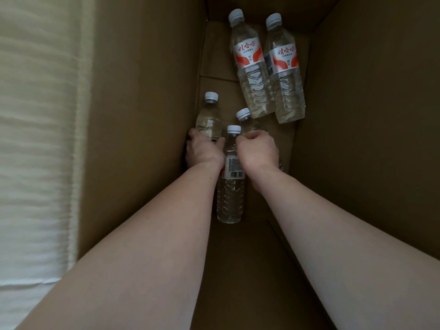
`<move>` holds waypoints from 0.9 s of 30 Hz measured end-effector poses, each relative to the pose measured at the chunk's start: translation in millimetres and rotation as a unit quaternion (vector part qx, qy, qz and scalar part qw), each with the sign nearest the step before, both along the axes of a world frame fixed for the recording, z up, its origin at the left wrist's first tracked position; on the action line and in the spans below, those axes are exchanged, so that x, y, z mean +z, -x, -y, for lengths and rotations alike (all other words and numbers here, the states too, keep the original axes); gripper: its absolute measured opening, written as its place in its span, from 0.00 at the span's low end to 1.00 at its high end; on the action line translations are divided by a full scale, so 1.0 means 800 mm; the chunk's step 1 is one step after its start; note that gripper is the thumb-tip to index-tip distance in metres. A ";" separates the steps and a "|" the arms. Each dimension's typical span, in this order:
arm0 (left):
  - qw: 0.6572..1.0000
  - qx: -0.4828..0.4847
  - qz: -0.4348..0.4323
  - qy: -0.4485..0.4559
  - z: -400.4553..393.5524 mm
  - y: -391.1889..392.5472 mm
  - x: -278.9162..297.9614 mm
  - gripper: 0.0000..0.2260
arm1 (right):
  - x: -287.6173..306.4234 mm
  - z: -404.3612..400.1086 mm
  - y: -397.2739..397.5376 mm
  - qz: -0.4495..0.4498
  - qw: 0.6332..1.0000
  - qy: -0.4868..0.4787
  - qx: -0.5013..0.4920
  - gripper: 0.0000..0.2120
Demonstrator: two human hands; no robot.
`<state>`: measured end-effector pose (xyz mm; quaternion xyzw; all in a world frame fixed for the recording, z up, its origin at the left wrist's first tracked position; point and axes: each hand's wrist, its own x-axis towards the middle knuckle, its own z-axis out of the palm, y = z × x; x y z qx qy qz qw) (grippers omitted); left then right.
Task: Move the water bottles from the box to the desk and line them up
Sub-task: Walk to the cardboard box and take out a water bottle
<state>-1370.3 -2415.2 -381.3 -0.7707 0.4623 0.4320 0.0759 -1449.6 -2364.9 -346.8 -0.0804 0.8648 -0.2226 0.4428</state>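
Both my arms reach down into a deep cardboard box (142, 91). Several clear water bottles with white caps lie on its floor. My left hand (202, 150) grips the body of the leftmost bottle (209, 120), close to the left wall. My right hand (258, 150) is curled round the shoulder of another bottle (247, 122), whose body it hides. Between my hands lies a third bottle (231, 194), barcode up, untouched. Two more bottles with red-and-white labels lie side by side at the far end, one on the left (251, 67) and one on the right (284, 72).
The box walls rise steeply on the left, right (369, 115) and far sides, leaving a narrow floor. A pale ribbed surface (35, 139) runs outside the box on the left. The desk is not in view.
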 end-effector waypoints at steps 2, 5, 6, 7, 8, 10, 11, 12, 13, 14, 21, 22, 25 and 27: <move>1.000 -0.008 0.006 0.009 0.000 -0.001 -0.001 0.27 | 0.000 -0.001 0.001 -0.001 1.000 0.000 0.000 0.06; 0.999 -0.024 0.018 0.023 0.002 -0.001 0.001 0.25 | 0.002 -0.002 -0.001 0.001 1.000 0.003 0.002 0.09; 0.999 -0.028 0.021 0.026 0.003 -0.001 0.003 0.24 | 0.002 -0.002 -0.002 0.002 1.000 0.005 0.001 0.07; 0.999 -0.031 0.023 0.028 0.003 -0.002 0.004 0.24 | 0.002 -0.003 -0.002 0.002 1.000 0.006 0.002 0.03; 0.999 -0.035 0.025 0.031 0.003 -0.002 0.005 0.23 | 0.003 -0.005 -0.003 0.001 1.000 0.006 0.002 0.04; 0.998 -0.039 0.023 0.043 0.000 -0.004 0.008 0.22 | 0.006 -0.007 -0.003 0.001 1.000 0.005 0.001 0.09; 0.998 -0.039 0.018 0.049 -0.002 -0.005 0.010 0.22 | 0.007 -0.009 -0.003 0.002 1.000 0.005 -0.001 0.09; 0.998 -0.038 0.011 0.056 -0.005 -0.006 0.012 0.21 | 0.009 -0.009 -0.002 0.003 1.000 0.003 -0.003 0.07; 0.997 -0.035 0.004 0.061 -0.007 -0.007 0.014 0.21 | 0.012 -0.009 -0.001 0.004 1.000 0.001 -0.008 0.06; 0.997 -0.032 -0.002 0.066 -0.009 -0.008 0.016 0.21 | 0.015 -0.010 0.000 0.005 1.000 0.000 -0.015 0.06; 0.996 -0.020 -0.031 0.079 -0.011 -0.012 0.041 0.21 | 0.040 0.000 -0.001 0.004 0.999 0.005 -0.031 0.05; 0.996 -0.018 -0.035 0.081 -0.011 -0.012 0.046 0.22 | 0.044 0.002 -0.002 0.007 0.999 0.006 -0.034 0.04; 0.995 -0.018 -0.048 0.086 -0.011 -0.010 0.062 0.23 | 0.061 0.003 -0.003 0.016 0.999 0.011 -0.039 0.09; 0.994 -0.015 -0.065 0.082 -0.012 -0.011 0.077 0.23 | 0.074 -0.001 -0.004 0.020 0.999 0.017 -0.033 0.10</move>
